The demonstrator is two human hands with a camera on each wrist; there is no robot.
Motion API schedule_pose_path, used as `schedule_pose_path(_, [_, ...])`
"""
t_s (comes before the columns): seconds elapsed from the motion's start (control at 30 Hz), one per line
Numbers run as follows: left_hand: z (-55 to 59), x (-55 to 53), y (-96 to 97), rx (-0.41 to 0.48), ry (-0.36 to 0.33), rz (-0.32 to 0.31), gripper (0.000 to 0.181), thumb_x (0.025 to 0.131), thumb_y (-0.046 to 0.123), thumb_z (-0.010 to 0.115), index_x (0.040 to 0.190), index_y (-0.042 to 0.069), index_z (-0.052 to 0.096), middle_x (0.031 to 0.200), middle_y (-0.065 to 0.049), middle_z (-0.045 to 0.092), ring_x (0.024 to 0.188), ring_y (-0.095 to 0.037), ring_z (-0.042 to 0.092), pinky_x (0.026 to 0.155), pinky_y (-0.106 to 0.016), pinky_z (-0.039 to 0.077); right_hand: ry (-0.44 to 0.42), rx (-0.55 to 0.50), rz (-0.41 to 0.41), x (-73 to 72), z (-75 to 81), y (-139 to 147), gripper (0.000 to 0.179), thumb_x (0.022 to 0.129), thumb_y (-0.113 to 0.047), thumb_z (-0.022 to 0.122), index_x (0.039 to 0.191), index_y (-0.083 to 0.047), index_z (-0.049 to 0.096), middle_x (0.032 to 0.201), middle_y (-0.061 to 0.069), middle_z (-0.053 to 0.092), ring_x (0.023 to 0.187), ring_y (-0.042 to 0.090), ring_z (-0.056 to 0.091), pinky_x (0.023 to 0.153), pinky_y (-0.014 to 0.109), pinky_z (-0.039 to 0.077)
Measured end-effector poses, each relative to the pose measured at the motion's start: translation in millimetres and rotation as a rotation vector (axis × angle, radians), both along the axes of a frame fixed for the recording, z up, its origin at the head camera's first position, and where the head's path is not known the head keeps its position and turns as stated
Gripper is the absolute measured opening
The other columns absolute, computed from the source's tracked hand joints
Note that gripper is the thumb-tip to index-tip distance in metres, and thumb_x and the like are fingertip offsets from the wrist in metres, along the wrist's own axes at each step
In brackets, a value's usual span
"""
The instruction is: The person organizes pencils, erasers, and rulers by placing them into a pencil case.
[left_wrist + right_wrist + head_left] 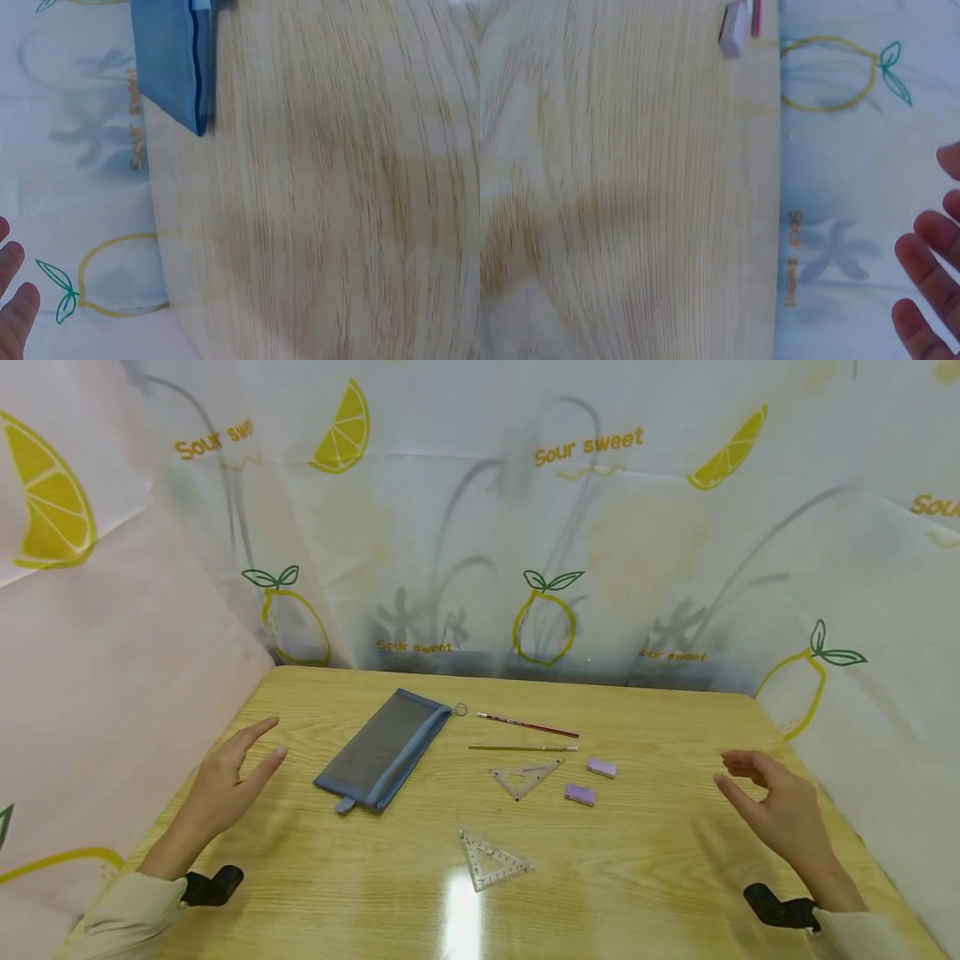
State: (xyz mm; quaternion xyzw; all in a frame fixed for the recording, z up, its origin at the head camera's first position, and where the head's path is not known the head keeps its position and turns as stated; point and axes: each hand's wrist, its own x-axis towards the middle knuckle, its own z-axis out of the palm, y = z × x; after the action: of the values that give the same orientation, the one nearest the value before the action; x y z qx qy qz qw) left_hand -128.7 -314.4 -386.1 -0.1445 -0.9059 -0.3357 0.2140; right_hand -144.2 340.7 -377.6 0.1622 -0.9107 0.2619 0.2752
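Observation:
My left hand [226,783] hovers over the table's left side, thumb and fingers apart, holding nothing. Nearest to it lies a grey mesh pencil pouch [386,747] with blue edges, also seen in the left wrist view. On the right, my right hand [783,806] is raised with relaxed fingers and nothing in it. Between the hands lie a red pencil [528,724], a gold-coloured pencil [522,747], a clear triangle ruler [525,778] and a second triangle ruler [491,862] closer to me. Two purple erasers, one farther [602,767] and one nearer [580,794], sit right of the rulers.
The wooden table [637,877] is enclosed at the back and sides by a white lemon-print cloth [465,527]. Black wrist straps [213,887] show at both sleeves. A bright reflection falls on the table's front middle.

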Motion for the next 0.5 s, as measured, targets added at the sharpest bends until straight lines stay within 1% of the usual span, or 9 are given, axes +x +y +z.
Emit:
schedule_pose_path(0.03, [-0.7,-0.1,2.7,0.018,0.03,0.002,0.049,0.099,0.012,0.057,0.144,-0.001,0.042,0.138,-0.031,0.044,0.123,-0.055,0.039,0.102,-0.054,0.034,-0.005,-0.037,-0.014,1.6,0.0,-3,0.031,0.081,-0.005,0.078,0.109,0.001,0.066,0.097,0.018,0.07,0.087,-0.017,0.052,0.071,0.001,0.037])
schedule_pose_path(0.07, [-1.1,0.2,5.7,0.039,0.05,0.005,0.048,0.098,0.01,0.058,0.143,0.0,0.044,0.138,-0.029,0.046,0.123,-0.053,0.041,0.105,-0.043,0.035,-0.016,-0.071,-0.027,3.4,0.3,-6,0.03,0.082,-0.005,0.077,0.109,0.0,0.066,0.097,0.019,0.07,0.087,-0.021,0.05,0.071,0.001,0.037])
schedule_pose_path(0.13, [-2.5,0.0,10.8,0.074,0.089,0.01,0.045,0.096,0.007,0.06,0.14,0.0,0.049,0.135,-0.027,0.049,0.127,-0.036,0.046,0.103,-0.022,0.034,-0.026,-0.129,-0.039,6.6,0.8,-12,0.029,0.082,-0.004,0.076,0.11,0.0,0.066,0.097,0.009,0.071,0.086,-0.022,0.051,0.072,0.002,0.039])
schedule_pose_path(0.17, [-2.9,-0.1,13.5,0.092,0.099,0.013,0.044,0.096,0.006,0.06,0.138,-0.001,0.05,0.134,-0.025,0.051,0.128,-0.026,0.047,0.099,-0.013,0.032,-0.029,-0.152,-0.042,7.7,1.4,-16,0.029,0.083,-0.003,0.076,0.11,0.0,0.066,0.097,0.005,0.071,0.085,-0.021,0.052,0.071,0.003,0.041])
schedule_pose_path(0.2, [-3.2,-0.3,16.2,0.115,0.104,0.012,0.042,0.096,0.005,0.06,0.136,-0.003,0.051,0.134,-0.024,0.052,0.128,-0.016,0.047,0.095,-0.006,0.028,-0.034,-0.171,-0.043,8.7,2.2,-19,0.029,0.083,-0.003,0.076,0.111,-0.001,0.066,0.098,0.0,0.07,0.085,-0.02,0.052,0.071,0.003,0.042])
schedule_pose_path(0.3, [-2.1,-0.3,25.2,0.174,0.095,0.01,0.039,0.096,0.004,0.061,0.133,-0.006,0.053,0.132,-0.023,0.053,0.122,0.009,0.041,0.095,-0.008,0.032,-0.045,-0.215,-0.029,10.7,4.7,-28,0.03,0.084,-0.003,0.075,0.112,-0.003,0.066,0.099,-0.012,0.067,0.086,-0.017,0.055,0.073,0.005,0.043])
schedule_pose_path(0.37, [-0.9,0.7,31.6,0.209,0.086,0.007,0.038,0.096,0.004,0.061,0.132,-0.007,0.054,0.131,-0.024,0.054,0.121,0.01,0.042,0.094,-0.009,0.034,-0.06,-0.233,-0.02,12.4,6.5,-34,0.03,0.085,-0.004,0.075,0.113,-0.003,0.066,0.1,-0.009,0.067,0.086,-0.016,0.056,0.074,0.005,0.043])
schedule_pose_path(0.5, [-1.2,2.0,41.9,0.26,0.089,0.002,0.038,0.093,0.0,0.063,0.13,-0.004,0.055,0.128,-0.023,0.056,0.12,0.006,0.045,0.094,-0.011,0.037,-0.087,-0.259,0.004,14.2,7.6,-42,0.031,0.085,-0.003,0.074,0.115,-0.003,0.066,0.102,-0.006,0.068,0.087,-0.013,0.057,0.074,0.006,0.044])
